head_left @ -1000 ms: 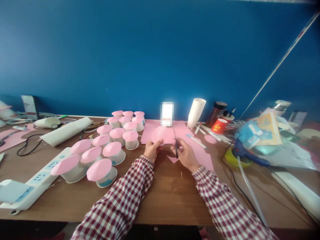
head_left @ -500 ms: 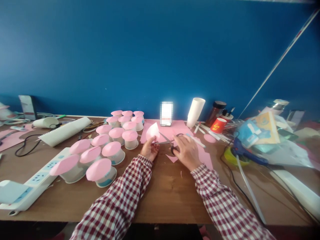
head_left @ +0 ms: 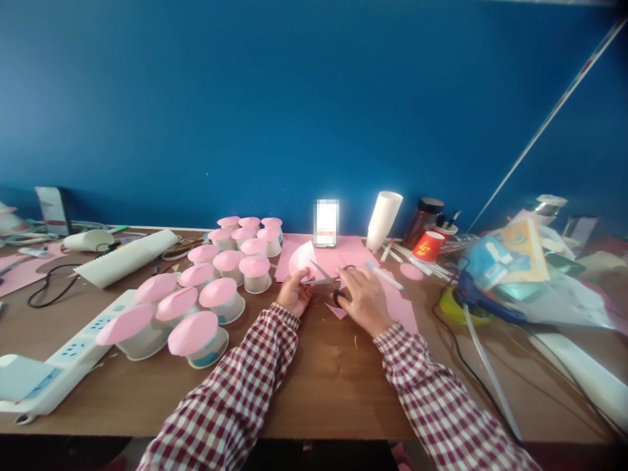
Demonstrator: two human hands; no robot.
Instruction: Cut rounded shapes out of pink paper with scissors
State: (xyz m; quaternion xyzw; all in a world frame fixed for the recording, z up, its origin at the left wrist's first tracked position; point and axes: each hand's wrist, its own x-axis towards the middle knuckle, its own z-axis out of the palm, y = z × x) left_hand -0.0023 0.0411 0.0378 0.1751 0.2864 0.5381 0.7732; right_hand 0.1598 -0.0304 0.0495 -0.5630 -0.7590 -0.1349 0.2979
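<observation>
Shows matt paper in the curled pale-pink sheet (head_left: 301, 259), smooth metal in the slim dark-handled scissors (head_left: 321, 272). Has wood grain toward the brown tabletop's (head_left: 338, 386) near edge, cloth in maroon-and-white checked sleeves (head_left: 230, 399), smooth plastic in the long white power strip (head_left: 87, 341).

A broad blue wall (head_left: 275, 104) fills the upper half of the scene, rising behind a brown wooden table (head_left: 338, 392). Soft light pales the wall at left, while the blue deepens toward the upper right. A few pale specks (head_left: 207, 174) dot the otherwise plain surface. At right, a thin white line (head_left: 549, 124) with a reddish patch near its top slants upward across the blue; whether it marks a corner or a trim cannot be told. A pale strip (head_left: 196, 231) runs along the table's back, at the foot of the wall. The tabletop shows faint grain and a dull sheen, its straight front edge (head_left: 343, 438) giving way to a dark space (head_left: 338, 456) below.
</observation>
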